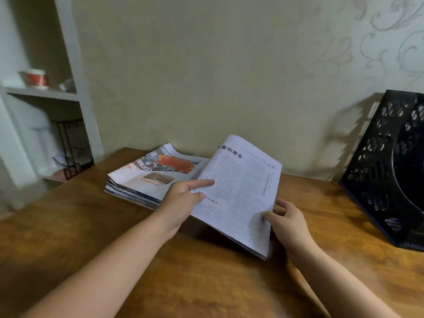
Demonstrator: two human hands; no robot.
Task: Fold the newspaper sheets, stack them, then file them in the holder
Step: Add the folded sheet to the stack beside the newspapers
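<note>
Here the wooden table (pixel 206 283) fills the lower frame, with the black mesh holder (pixel 390 171) at the right edge and the newspaper stack (pixel 146 180) at centre left. The folded sheet (pixel 241 193) hangs tilted at centre, above the table. The left hand (pixel 181 203) pinches its left edge; the right hand (pixel 289 221) pinches its lower right corner. Best to level it, square its edges, then lay it flush on the stack.

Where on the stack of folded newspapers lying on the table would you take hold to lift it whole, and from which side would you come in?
Grip the stack of folded newspapers at its two short ends, one hand each, coming in from left and right with fingers slid underneath. It lies flat on the table, and its layered edges face the camera loose and fanned, so a one-sided pinch would probably let sheets slide apart.
</note>
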